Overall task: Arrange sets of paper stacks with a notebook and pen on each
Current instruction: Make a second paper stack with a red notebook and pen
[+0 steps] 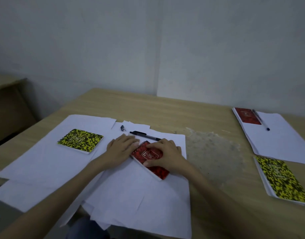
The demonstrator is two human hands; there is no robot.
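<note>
Gripping the red notebook [150, 159] with my right hand [165, 155], fingers curled over its cover and thumb at its near-left edge. It lies tilted on the middle paper stack [139, 195], long axis running from far-left to near-right, spiral edge at the far-left end. My left hand [121, 150] lies flat beside it, fingers straight, tips touching the notebook's far-left corner. Black pen [145, 135] lies just beyond both hands on the paper, long axis left to right, tip pointing right. A marker [122, 128] sits farther left of it. Yellow notebook [81, 140] rests on the left paper stack [44, 161]. Far right of the tabletop [208, 152]: another stack [277, 140] carrying a red notebook [247, 116] and pen [260, 119], with a second yellow notebook [281, 180] nearer me.
</note>
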